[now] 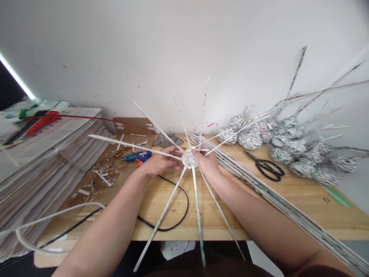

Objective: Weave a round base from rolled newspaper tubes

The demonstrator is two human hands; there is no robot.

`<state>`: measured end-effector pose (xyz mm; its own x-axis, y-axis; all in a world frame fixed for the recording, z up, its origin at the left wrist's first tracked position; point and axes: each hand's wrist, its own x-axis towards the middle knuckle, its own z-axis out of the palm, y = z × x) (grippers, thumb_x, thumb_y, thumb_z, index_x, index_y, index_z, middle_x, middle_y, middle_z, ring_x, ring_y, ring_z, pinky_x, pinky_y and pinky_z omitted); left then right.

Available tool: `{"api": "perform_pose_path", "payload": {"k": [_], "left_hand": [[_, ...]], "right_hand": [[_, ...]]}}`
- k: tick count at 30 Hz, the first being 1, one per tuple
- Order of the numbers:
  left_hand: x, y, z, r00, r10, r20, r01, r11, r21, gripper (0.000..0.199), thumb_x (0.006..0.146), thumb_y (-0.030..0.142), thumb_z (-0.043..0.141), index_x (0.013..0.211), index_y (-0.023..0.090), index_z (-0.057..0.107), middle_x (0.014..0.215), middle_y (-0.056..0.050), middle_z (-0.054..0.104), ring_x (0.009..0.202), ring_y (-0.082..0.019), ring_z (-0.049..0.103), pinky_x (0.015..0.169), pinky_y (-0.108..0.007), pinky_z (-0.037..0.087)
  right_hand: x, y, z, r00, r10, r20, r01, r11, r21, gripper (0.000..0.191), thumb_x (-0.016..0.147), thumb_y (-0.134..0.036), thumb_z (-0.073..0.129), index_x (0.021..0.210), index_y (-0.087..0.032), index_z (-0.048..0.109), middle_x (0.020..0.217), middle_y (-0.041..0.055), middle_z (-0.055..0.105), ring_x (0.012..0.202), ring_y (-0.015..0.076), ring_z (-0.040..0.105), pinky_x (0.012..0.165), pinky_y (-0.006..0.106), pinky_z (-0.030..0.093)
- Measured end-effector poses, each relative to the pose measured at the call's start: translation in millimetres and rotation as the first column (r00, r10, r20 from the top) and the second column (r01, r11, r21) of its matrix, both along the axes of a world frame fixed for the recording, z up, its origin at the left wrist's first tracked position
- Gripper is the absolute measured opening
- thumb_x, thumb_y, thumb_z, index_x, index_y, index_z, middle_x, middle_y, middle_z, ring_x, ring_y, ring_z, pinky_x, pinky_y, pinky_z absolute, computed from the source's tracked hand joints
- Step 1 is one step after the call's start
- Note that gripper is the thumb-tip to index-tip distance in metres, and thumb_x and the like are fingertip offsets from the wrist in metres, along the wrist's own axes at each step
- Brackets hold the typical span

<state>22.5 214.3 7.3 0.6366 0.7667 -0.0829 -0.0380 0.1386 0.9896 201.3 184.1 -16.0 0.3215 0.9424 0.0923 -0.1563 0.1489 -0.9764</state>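
A small round woven centre of rolled paper tubes [189,159] is held up over the wooden table, with several long pale tubes spreading out from it like spokes. My left hand [164,161] grips it from the left, fingers curled among the spokes. On the right side, my right hand [206,163] pinches it, thumb pressed on the top edge; its other fingers are mostly hidden behind. Spokes point toward the wall and down past the table's front edge. Behind my left hand lies a blue glue gun [140,156], partly covered by that hand.
A bundle of paper tubes [253,184] runs diagonally under my right arm. Black scissors [268,169] lie beside it. Several woven paper balls [250,139] with stems sit at the right. Stacked newspapers [57,165] stand left, near paper scraps [102,177]. A black cable [184,215] loops in front.
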Motion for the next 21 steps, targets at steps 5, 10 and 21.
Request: {"api": "perform_pose_path", "payload": {"k": [5,10,21], "left_hand": [[-1.2,10.1,-10.8,0.974,0.218,-0.060,-0.220,0.975,-0.035,0.040,0.066,0.035,0.080,0.099,0.015,0.071,0.089,-0.008,0.070,0.074,-0.016,0.066,0.062,-0.024,0.053],[-2.1,12.1,-14.4,0.989,0.134,-0.062,-0.140,0.985,-0.102,0.043,0.059,0.034,0.086,0.095,0.014,0.072,0.086,-0.007,0.071,0.071,-0.015,0.066,0.063,-0.025,0.053],[12.8,4.1,-17.5,0.962,0.273,0.016,-0.272,0.961,-0.042,0.036,0.056,0.037,0.086,0.076,0.013,0.068,0.065,-0.003,0.067,0.058,-0.014,0.060,0.057,-0.026,0.049]], "right_hand": [[-1.2,-1.0,-3.7,0.996,0.060,0.063,-0.060,0.998,-0.003,0.017,0.068,-0.033,0.070,0.069,-0.016,0.064,0.061,0.0001,0.062,0.057,0.0144,0.056,0.057,0.028,0.045],[-1.0,-3.3,-5.7,0.985,0.088,0.152,-0.093,0.995,0.025,0.016,0.072,-0.032,0.067,0.069,-0.017,0.063,0.059,-0.0005,0.061,0.055,0.0137,0.055,0.055,0.027,0.043],[-1.6,-7.8,-0.9,0.952,0.089,0.292,-0.099,0.995,0.019,0.014,0.073,-0.030,0.062,0.072,-0.016,0.065,0.064,0.0019,0.064,0.058,0.0151,0.058,0.057,0.027,0.046]]}}
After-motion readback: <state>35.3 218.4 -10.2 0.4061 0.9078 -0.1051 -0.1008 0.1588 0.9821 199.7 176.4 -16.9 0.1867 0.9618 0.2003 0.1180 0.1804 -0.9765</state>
